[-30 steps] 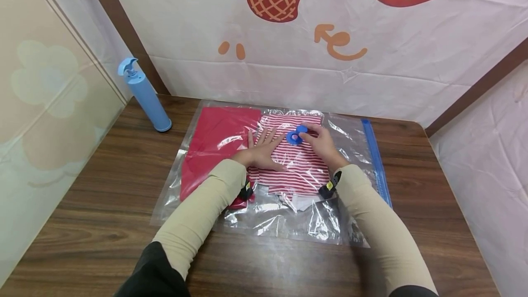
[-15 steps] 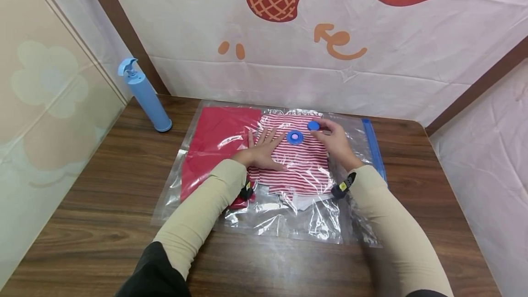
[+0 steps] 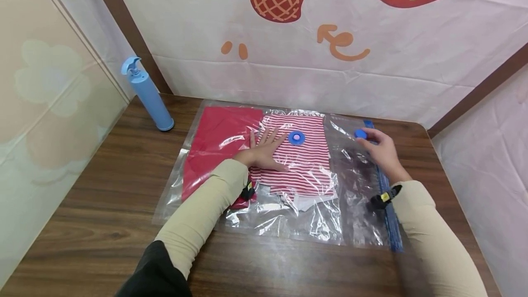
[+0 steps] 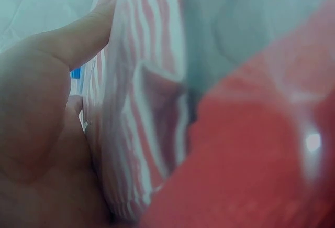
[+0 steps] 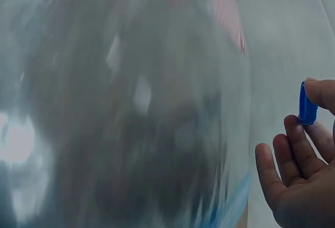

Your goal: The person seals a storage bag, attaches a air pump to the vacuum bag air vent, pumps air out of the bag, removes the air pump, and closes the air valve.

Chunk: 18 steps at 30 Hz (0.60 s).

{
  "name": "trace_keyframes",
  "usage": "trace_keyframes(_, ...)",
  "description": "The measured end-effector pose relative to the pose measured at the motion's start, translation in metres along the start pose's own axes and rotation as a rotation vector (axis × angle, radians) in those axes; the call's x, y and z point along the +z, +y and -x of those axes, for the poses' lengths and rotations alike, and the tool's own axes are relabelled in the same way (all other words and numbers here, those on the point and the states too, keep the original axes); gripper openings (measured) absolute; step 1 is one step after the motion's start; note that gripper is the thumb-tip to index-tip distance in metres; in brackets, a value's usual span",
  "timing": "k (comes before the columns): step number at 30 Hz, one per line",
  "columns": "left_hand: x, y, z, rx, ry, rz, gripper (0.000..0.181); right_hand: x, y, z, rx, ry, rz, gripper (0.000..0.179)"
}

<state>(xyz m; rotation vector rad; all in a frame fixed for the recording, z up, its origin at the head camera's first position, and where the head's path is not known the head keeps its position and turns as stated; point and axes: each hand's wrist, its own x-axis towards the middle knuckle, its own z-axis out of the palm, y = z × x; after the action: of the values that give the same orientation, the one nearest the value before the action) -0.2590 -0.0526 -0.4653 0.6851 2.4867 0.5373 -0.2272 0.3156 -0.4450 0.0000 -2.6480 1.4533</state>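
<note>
A clear vacuum storage bag (image 3: 280,219) lies flat on the table, with red cloth (image 3: 218,145) and red-and-white striped cloth (image 3: 305,173) inside. My left hand (image 3: 264,154) rests on the bag with fingers spread, over the striped cloth near its border with the red one. To its right sits the bag's round blue valve (image 3: 296,138), its pinkish centre uncovered. Above the bag's right part, my right hand (image 3: 381,150) pinches a small blue cap (image 3: 360,134) between thumb and finger; the right wrist view shows the cap (image 5: 308,105) edge-on, other fingers loosely bent.
A blue hand pump (image 3: 151,100) stands upright at the table's back left. The bag's blue zip edge (image 3: 389,223) runs down its right side, partly behind the right forearm. A printed curtain (image 3: 264,77) closes off the back. Wooden tabletop (image 3: 103,205) shows left of the bag.
The right hand has lifted the blue cap away from the valve and carried it right, toward the bag's zip edge. The left hand stays in place.
</note>
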Motion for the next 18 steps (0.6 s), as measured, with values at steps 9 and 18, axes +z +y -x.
trace_keyframes(9, 0.001, 0.001, -0.002, -0.002, 0.004, -0.028, 0.119, -0.056, 0.034, 0.016, 0.171, 0.111, 0.077, 0.057)
trace_keyframes(18, 0.001, 0.002, -0.001, -0.004, 0.004, -0.039, 0.117, -0.093, 0.066, 0.025, 0.245, 0.021, 0.293, 0.064)
